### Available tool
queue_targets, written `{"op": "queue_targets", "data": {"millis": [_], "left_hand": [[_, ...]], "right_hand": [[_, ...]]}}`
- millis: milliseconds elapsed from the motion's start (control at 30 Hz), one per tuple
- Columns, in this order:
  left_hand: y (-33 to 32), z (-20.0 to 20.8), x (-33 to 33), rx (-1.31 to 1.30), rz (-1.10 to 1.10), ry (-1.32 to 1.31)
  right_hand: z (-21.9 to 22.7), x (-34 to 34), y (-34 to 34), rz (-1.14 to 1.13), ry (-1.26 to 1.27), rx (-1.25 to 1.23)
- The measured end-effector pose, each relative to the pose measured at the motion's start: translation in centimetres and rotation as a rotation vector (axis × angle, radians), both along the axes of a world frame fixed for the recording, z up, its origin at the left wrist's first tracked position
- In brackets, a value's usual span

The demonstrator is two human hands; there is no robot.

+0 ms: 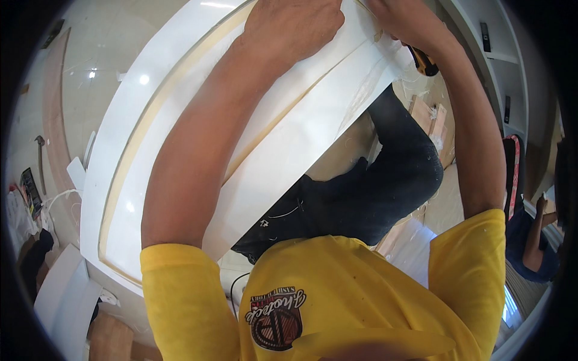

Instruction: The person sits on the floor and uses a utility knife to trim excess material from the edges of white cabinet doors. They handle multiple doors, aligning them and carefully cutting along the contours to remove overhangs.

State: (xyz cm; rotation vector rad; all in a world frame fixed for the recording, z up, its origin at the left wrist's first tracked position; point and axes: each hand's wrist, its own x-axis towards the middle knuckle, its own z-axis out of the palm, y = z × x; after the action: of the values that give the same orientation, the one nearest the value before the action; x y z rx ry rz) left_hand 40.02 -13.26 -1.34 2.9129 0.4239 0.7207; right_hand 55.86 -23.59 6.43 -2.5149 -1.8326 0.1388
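A large white panel (265,180) lies at a slant in front of me, above my dark-trousered legs. Beige strips (129,153) run along its curved border and across its face. My left hand (295,24) rests closed on the panel near the top of the view; whatever its curled fingers hold, if anything, is hidden. My right hand (409,24) is closed at the panel's far right edge, cut off by the frame. From under it sticks out the yellow-and-black handle of what looks like a utility knife (424,61); the blade is out of sight.
A hammer (40,162) and a long wooden strip (56,102) lie on the shiny floor at left. White cabinet pieces (506,60) stand at right, near wooden boards (428,120). Another person's arm (534,237) shows at far right. A white board (63,295) sits lower left.
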Motion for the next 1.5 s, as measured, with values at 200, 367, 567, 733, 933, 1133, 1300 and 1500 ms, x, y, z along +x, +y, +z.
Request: {"op": "queue_targets", "data": {"millis": [200,367,567,733,933,1133,1300,1500], "left_hand": [[-0.1,-0.5,0.0,-0.008,0.022,-0.061],[0.1,-0.2,0.1,-0.036,-0.014,-0.001],[-0.1,0.2,-0.3,-0.093,-0.03,-0.016],[-0.3,0.2,0.4,0.005,-0.005,0.004],[-0.2,0.2,0.3,0.036,0.002,-0.024],[0.0,0.1,0.2,0.051,-0.004,0.001],[-0.2,-0.5,0.1,0.041,-0.019,-0.154],[0.0,-0.8,0.1,-0.025,-0.036,-0.106]], "right_hand": [[-0.8,1.0,-0.9,0.032,0.155,0.077],[-1.1,2.0,-0.6,0.077,0.118,0.024],[-0.3,0.8,-0.4,0.066,0.068,-0.03],[0.3,0.7,-0.2,0.059,-0.029,-0.115],[0.8,-0.2,1.3,-0.045,-0.145,-0.286],[3.4,-1.7,3.1,-0.147,-0.134,-0.51],[2.8,-2.6,2.5,-0.008,-0.215,-0.465],[2.3,-2.5,3.1,-0.05,-0.27,-0.537]]}}
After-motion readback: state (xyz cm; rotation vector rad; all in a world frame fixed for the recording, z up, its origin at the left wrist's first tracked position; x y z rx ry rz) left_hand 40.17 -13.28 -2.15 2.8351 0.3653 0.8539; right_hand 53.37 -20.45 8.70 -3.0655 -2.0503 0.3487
